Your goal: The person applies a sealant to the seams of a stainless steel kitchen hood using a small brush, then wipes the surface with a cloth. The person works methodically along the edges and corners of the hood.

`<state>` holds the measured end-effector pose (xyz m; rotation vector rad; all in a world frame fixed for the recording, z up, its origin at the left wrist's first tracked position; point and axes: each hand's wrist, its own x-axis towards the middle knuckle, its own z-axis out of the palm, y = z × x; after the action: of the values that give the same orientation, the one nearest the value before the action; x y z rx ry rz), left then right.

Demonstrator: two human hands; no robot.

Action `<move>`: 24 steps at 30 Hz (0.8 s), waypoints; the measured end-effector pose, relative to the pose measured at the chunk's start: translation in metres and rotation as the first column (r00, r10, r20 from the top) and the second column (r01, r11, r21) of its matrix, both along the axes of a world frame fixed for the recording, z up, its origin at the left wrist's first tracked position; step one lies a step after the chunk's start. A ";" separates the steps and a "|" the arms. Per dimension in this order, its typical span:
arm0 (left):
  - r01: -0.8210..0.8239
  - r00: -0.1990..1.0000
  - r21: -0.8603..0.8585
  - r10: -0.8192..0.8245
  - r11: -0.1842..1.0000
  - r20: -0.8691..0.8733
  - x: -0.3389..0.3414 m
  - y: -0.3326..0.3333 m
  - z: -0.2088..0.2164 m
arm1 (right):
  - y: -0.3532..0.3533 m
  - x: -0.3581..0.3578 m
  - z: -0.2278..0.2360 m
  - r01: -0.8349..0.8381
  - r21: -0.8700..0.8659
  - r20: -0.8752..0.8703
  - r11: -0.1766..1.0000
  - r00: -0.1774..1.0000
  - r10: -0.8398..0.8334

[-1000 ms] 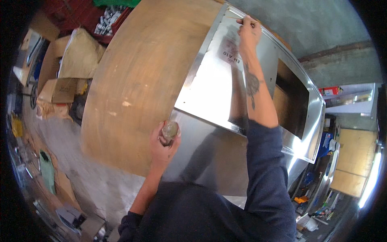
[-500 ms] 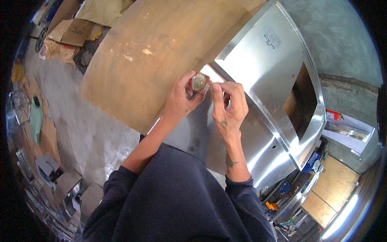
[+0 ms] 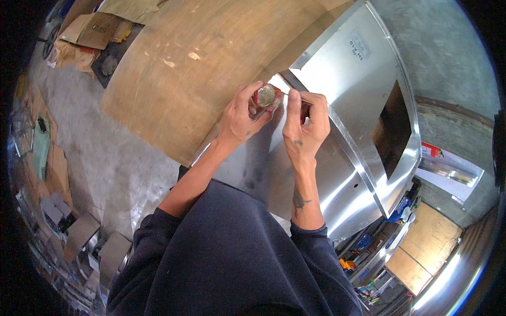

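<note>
Head view: I am looking down over both forearms in dark blue sleeves, reaching forward from the lower edge.
Left hand point(image 3: 243, 113): I am seeing it closed around a small round container point(image 3: 265, 97), fingers wrapping its side, the greyish top facing the camera.
Small round container: it is sitting in the left hand, red showing at its edge, held above the near end of the metal panel and just beside the right hand.
Right hand point(image 3: 301, 122): I am seeing its fingers pinched shut on a thin stick-like tool point(image 3: 293, 95), whose tip is pointing toward the container; whether the tip is touching it I cannot tell.
Thin stick-like tool: it is lying nearly level between the two hands, most of its length hidden by the right fingers.
Metal panel point(image 3: 348, 79): a large shiny sheet-metal piece is lying on the workbench, running from the hands to the upper right, with a raised folded rim, a rectangular cut-out point(image 3: 392, 131) near its right side and a small white label near its far end.
Workbench point(image 3: 179, 63): a worn brown wooden top is carrying the panel, its bare part spreading left of the hands.
Floor point(image 3: 100, 158): grey concrete is showing at left, with flattened cardboard point(image 3: 92, 29) lying at the upper left.
Lower right: shelves with small coloured items are appearing, too small to identify.
</note>
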<state>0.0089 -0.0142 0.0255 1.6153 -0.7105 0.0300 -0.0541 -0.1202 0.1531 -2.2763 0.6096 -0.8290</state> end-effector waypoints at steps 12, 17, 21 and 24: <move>0.005 0.997 0.032 -0.002 0.999 -0.081 -0.010 0.000 -0.019 | -0.184 0.070 0.037 0.073 0.401 0.370 0.913 0.899 -0.234; -0.007 0.999 0.011 0.007 1.000 -0.049 -0.005 0.000 -0.027 | -0.319 0.146 0.004 0.298 0.303 0.455 0.905 0.789 -0.413; -0.033 0.998 -0.017 0.032 0.999 -0.059 -0.011 0.003 -0.035 | -0.359 0.181 -0.011 0.468 0.283 0.449 0.837 0.706 -0.547; -0.007 1.000 0.011 0.007 1.000 0.011 -0.009 0.009 -0.034 | -0.372 0.192 -0.023 0.454 0.296 0.390 0.840 0.746 -0.541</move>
<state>0.0001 -0.0057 -0.0089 1.6292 -0.7147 0.0396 0.1377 -0.4925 0.1297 -1.6596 1.0410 -1.4555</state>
